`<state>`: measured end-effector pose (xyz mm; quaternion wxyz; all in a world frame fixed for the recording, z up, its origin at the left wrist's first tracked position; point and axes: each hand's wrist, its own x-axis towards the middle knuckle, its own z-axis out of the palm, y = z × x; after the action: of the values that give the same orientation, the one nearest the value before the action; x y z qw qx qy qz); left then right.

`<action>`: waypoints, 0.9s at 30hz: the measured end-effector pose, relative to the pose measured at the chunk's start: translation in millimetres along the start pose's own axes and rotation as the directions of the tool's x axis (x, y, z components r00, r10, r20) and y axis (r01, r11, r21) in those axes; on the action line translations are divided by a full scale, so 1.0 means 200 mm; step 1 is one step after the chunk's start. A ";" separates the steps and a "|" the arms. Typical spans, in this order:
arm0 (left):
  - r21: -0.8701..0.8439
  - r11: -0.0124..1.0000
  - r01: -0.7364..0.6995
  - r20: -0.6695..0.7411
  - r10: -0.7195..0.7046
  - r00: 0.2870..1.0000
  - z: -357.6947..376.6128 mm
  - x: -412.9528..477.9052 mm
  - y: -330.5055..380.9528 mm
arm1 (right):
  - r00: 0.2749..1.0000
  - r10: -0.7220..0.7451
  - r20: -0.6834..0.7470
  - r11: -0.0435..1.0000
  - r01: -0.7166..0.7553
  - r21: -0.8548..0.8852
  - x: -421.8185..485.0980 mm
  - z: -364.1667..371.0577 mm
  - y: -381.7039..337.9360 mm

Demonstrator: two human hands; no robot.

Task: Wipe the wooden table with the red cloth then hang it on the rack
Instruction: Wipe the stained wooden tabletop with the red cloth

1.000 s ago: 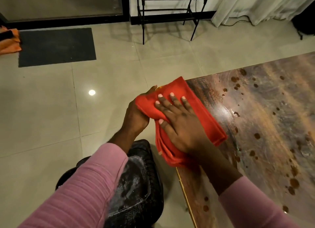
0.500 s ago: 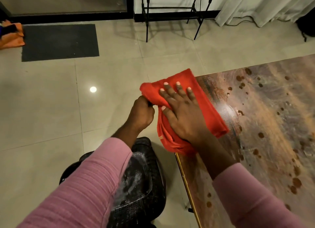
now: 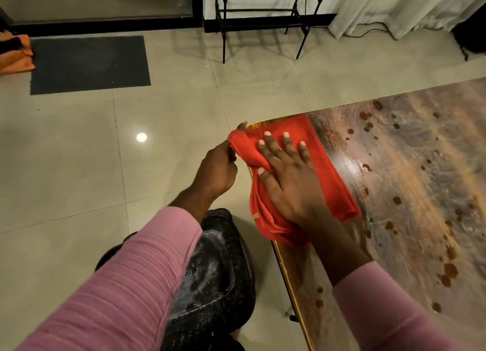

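Right hand: the right hand (image 3: 286, 182) lies palm down on the cloth, fingers straight and spread and pointing away from the person; it presses the cloth flat and grips nothing.
Right arm: a pink sleeve (image 3: 389, 319) comes in from the lower right, over the table's near edge.
Left hand: the left hand (image 3: 217, 168) is off the table's left side, fingers curled, pinching a bunched corner of the cloth, thumb tip up beside the table corner.
Left arm: its pink sleeve reaches in from the lower left, above a black mesh chair (image 3: 218, 272).
Cloth: the red cloth (image 3: 326, 166) is folded into several layers and lies on the near left corner of the table; its near part spills over the edge in loose folds.
Table: the wooden table (image 3: 415, 193) is glossy, streaked brown, and dotted with dark spots to the right of the cloth.
Rack: a black metal rack (image 3: 265, 9) stands by the far wall, well apart from the table.
Floor: pale tiles, with a dark mat (image 3: 89, 64) at far left.
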<state>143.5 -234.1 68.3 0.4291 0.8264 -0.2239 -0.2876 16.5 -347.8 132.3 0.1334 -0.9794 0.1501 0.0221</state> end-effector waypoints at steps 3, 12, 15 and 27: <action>-0.071 0.997 -0.014 0.064 0.018 0.998 -0.03 -0.03 -0.01 | 0.986 -0.147 0.079 0.989 0.149 -0.019 -0.11 0.02 -0.03; 0.126 0.985 -0.120 -0.326 0.155 0.932 0.07 -0.06 0.22 | 0.994 0.094 0.063 0.994 -0.090 -0.053 -0.33 -0.03 0.12; 0.163 0.976 -0.145 -0.362 0.196 0.911 0.10 0.00 0.29 | 0.991 0.123 0.049 0.991 -0.121 -0.048 -0.35 -0.01 0.03; 0.433 0.901 -0.006 -0.390 0.194 0.900 0.22 0.05 0.32 | 0.998 0.054 0.037 0.997 -0.052 -0.060 -0.54 0.02 0.11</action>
<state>114.6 -299.6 98.0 0.2934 0.9288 -0.2252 -0.0229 -94.1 -335.7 131.5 0.1065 -0.9780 0.1727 0.0488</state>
